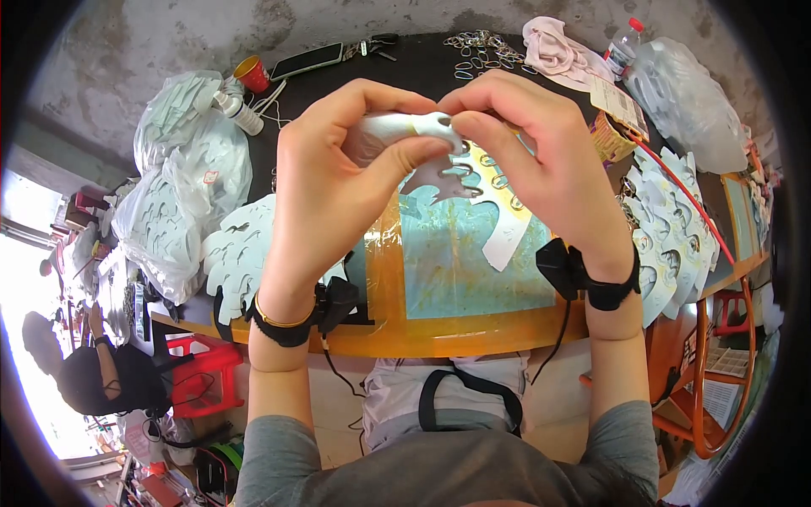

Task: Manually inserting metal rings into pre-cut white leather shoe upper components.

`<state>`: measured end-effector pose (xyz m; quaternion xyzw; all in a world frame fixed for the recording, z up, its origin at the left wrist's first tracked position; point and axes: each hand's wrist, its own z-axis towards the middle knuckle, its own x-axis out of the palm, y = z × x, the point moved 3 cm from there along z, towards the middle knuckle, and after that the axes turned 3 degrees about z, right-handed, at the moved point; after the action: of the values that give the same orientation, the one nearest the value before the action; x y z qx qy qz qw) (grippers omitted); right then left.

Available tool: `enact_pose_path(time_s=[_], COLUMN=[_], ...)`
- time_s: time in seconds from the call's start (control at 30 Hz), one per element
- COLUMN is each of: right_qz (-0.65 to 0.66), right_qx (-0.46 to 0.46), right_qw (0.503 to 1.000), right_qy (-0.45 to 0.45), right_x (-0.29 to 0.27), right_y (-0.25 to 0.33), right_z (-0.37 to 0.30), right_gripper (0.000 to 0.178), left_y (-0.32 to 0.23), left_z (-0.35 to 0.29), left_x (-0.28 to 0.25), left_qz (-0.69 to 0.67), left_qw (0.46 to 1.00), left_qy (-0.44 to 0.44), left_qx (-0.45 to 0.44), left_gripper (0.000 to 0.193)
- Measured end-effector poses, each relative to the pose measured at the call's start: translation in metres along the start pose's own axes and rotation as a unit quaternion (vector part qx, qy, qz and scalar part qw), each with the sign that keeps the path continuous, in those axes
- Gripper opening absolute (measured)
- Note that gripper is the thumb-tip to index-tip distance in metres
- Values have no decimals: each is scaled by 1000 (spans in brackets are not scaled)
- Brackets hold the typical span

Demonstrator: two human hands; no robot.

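Above the table, my left hand (338, 160) grips a curled white cut-out sheet (397, 127) between thumb and fingers. Its lower edge is jagged, with small dark rings or clips along it. My right hand (536, 139) has thumb and forefinger pinched at the sheet's right end; whatever lies between those fingertips is too small to make out. Beneath both hands, another white cut-out piece (507, 232) with oval rings rests on a light-blue taped sheet (473, 291). Black straps with small boxes circle both wrists.
Stacks of white cut-out pieces lie left (241, 253) and right (672, 241). Plastic bags (182, 211), a white bottle (239, 114), a red cup (252, 74), a phone (307, 60), loose rings (486, 52) and a pink cloth (562, 52) surround the work area. A person (110, 367) sits at left.
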<state>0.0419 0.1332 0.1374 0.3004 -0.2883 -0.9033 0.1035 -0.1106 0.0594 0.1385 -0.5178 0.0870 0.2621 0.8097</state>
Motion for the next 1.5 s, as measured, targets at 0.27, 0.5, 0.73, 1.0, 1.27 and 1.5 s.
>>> enact_pose_path(time_s=[0.27, 0.5, 0.73, 1.0, 1.27, 1.5], right_qz=[28, -39, -26, -32, 52, 235], right_qx=[-2, -74, -47, -69, 55, 100], right_qw=[1000, 996, 997, 995, 994, 960], right_qy=[1, -29, -60, -67, -79, -115], right_x=[1, 2, 0, 1, 2, 16], right_y=[1, 6, 9, 14, 7, -3], right_z=[-1, -2, -1, -2, -4, -6], right_gripper=[19, 26, 22, 27, 17, 16], left_y=[0, 3, -1, 2, 12, 16], left_z=[0, -1, 4, 2, 3, 4], left_x=[3, 1, -3, -12, -3, 6], left_qz=[-46, 111, 56, 10, -258, -273], left_qw=[999, 989, 981, 996, 962, 958], left_qy=[-21, -30, -46, 60, 6, 14], left_qx=[13, 88, 178, -67, -86, -85], left_gripper=[19, 20, 32, 34, 20, 25])
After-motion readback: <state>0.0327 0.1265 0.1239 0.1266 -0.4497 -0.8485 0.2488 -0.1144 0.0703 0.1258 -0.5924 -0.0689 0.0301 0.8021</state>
